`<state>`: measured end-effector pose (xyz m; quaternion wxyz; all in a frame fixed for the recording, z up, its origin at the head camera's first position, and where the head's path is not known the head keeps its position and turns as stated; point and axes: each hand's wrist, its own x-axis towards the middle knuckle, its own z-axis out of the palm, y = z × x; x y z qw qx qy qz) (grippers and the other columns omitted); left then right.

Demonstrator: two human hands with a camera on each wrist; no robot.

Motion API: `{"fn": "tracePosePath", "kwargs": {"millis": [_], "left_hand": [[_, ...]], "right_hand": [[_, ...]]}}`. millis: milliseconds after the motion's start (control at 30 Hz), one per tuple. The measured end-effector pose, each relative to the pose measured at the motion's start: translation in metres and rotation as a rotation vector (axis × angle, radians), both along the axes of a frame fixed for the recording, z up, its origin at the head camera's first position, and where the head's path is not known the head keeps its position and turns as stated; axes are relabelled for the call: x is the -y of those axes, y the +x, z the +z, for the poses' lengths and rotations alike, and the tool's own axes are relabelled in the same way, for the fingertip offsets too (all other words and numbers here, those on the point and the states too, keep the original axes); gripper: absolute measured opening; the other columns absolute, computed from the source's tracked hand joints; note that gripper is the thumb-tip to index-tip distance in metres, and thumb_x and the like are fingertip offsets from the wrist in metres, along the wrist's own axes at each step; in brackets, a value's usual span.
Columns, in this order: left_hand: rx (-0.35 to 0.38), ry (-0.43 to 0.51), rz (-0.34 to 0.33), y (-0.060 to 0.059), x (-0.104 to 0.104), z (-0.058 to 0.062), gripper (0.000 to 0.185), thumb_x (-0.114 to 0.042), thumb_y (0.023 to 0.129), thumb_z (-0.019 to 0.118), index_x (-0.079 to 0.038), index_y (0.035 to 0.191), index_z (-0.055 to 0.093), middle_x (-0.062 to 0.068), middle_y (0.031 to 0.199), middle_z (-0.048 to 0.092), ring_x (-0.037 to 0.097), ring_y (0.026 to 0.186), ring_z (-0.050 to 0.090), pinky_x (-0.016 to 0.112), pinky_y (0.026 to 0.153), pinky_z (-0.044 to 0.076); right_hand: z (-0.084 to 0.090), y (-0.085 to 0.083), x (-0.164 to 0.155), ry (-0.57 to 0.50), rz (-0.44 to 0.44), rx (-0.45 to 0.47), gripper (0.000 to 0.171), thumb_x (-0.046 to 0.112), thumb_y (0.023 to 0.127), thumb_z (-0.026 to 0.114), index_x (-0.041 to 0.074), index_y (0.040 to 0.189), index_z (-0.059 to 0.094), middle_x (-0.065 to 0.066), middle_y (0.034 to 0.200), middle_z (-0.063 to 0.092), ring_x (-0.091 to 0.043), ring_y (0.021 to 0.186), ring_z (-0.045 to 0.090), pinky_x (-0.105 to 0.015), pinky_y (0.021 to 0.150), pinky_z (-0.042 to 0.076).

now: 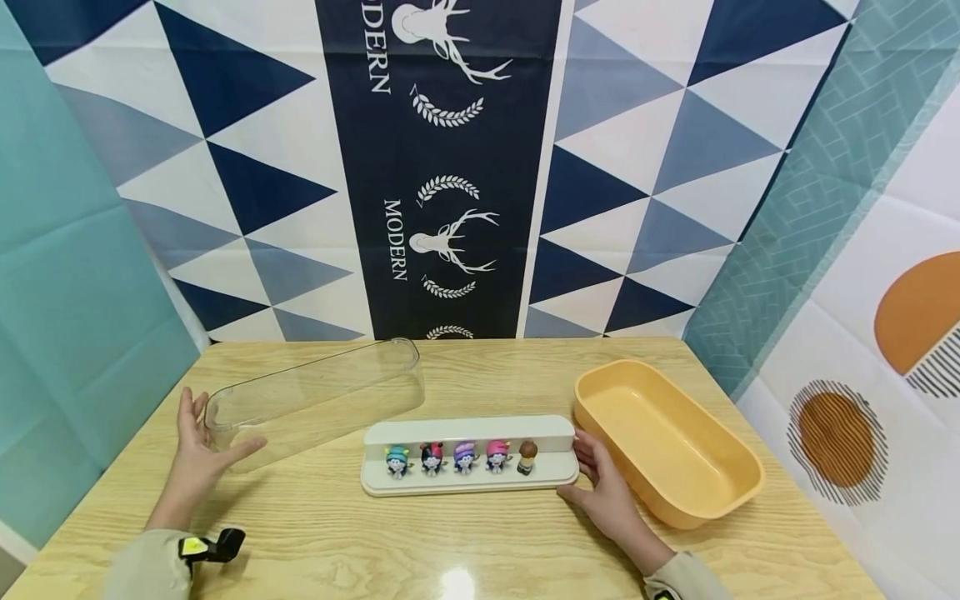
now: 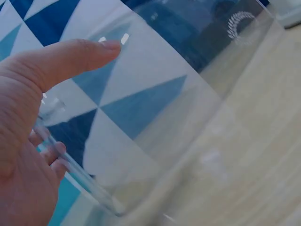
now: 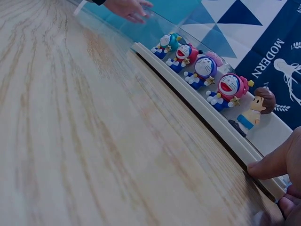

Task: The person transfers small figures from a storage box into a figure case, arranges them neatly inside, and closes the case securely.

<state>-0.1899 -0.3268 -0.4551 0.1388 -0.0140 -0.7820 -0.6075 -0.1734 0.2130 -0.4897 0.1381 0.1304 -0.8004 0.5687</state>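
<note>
At the left, a long clear plastic cover [image 1: 322, 404] with rounded ends slants over the table. My left hand [image 1: 197, 467] grips its left end, and in the left wrist view the thumb [image 2: 80, 59] lies along the near side with fingers round the far side. A white display stand [image 1: 468, 490] with a raised back step lies in the middle. Several small cartoon figurines [image 1: 465, 458] stand in a row on it, most in coloured hats; the rightmost, a brown-haired boy figurine [image 3: 254, 113], differs. My right hand [image 1: 603, 492] pinches the stand's right end, its thumb [image 3: 270, 165] at the front edge.
A yellow oblong basin [image 1: 667, 442] stands right of the stand, close beside my right hand. The wooden table [image 1: 420, 550] ends at a patterned cloth backdrop [image 1: 450, 167], with further cloth hanging at both sides.
</note>
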Motion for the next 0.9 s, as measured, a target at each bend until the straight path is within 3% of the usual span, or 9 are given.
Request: {"fn": "tracePosePath", "kwargs": {"millis": [200,400,633,767,900], "left_hand": [[0.087,0.008,0.025,-0.006,-0.003,-0.012,0.133,-0.005,0.087,0.076,-0.026,0.146,-0.041,0.011,0.156,-0.037,0.035,0.144,-0.024,0.053,0.118,-0.008],[0.119,-0.023,0.099,-0.006,-0.009,-0.016,0.130,-0.012,0.087,0.079,-0.021,0.151,-0.035,0.019,0.164,-0.013,0.039,0.147,-0.014,0.061,0.117,0.000],[0.142,-0.020,0.154,-0.006,-0.011,-0.017,0.130,-0.012,0.084,0.081,-0.018,0.154,-0.028,0.020,0.164,-0.008,0.041,0.147,-0.008,0.061,0.117,0.007],[0.139,-0.063,0.161,-0.007,-0.011,-0.016,0.126,-0.012,0.081,0.084,-0.013,0.159,-0.016,0.025,0.162,0.008,0.047,0.145,0.013,0.063,0.114,0.022],[0.125,-0.103,0.174,-0.007,-0.012,-0.017,0.116,-0.010,0.078,0.086,-0.006,0.160,0.003,0.023,0.151,0.027,0.043,0.135,0.032,0.029,0.108,0.040]], "right_hand": [[0.000,0.000,0.000,-0.008,0.005,0.007,0.082,-0.022,0.070,0.075,-0.013,0.142,0.037,-0.032,0.130,0.050,-0.042,0.119,0.049,-0.010,0.094,0.043],[0.002,0.000,0.001,0.003,-0.002,0.016,0.082,-0.022,0.070,0.076,-0.013,0.142,0.037,-0.032,0.131,0.050,-0.043,0.120,0.048,-0.010,0.094,0.042],[0.001,0.001,0.001,0.003,-0.009,0.030,0.082,-0.021,0.071,0.076,-0.013,0.142,0.037,-0.031,0.131,0.050,-0.043,0.121,0.048,-0.010,0.095,0.042],[0.001,0.001,0.000,0.001,-0.009,0.035,0.082,-0.021,0.071,0.076,-0.013,0.143,0.037,-0.032,0.132,0.050,-0.044,0.121,0.047,-0.010,0.095,0.042],[0.001,0.001,0.001,-0.002,-0.009,0.027,0.082,-0.022,0.071,0.075,-0.013,0.142,0.037,-0.032,0.131,0.050,-0.043,0.120,0.048,-0.010,0.095,0.042]]}}
